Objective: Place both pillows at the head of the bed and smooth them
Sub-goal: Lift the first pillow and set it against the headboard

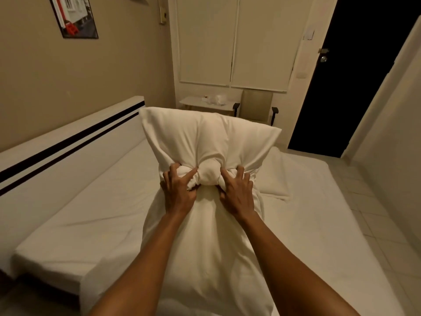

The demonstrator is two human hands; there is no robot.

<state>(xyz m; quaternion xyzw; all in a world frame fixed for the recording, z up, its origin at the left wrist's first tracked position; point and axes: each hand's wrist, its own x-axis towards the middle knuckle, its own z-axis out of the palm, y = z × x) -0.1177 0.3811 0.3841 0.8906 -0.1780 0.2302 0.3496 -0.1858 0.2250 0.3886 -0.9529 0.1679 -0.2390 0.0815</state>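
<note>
Pillow in transit, head-camera view. A plump white cotton pillow is held upright above the white-sheeted mattress, pinched at its waist so that the filling is bunched into a knot between the two hands. The left hand and the right hand are both clamped on the fabric, fingers dug in, side by side and nearly touching across the knot. The long axis of the pillow is seen to run from 6 o'clock, near the body, up to 12 o'clock, the upper half fanning wide above the grip and the lower half hanging toward the forearms.

The coming move is judged to turn on one relation: the white headboard with two dark stripes lies at 9 to 10 o'clock from the grip, on the side of the left hand, which is the nearer. A swing leftward and a quarter turn would be called for, so that the long axis is laid along the headboard.

A second white pillow, partly hidden, rests on the mattress at 3 o'clock, just beside the held one and well apart from the headboard. No obstacle is seen on the sheet between grip and headboard. A padded chair and a small white side table stand at 12 o'clock, beyond the bed.
</note>
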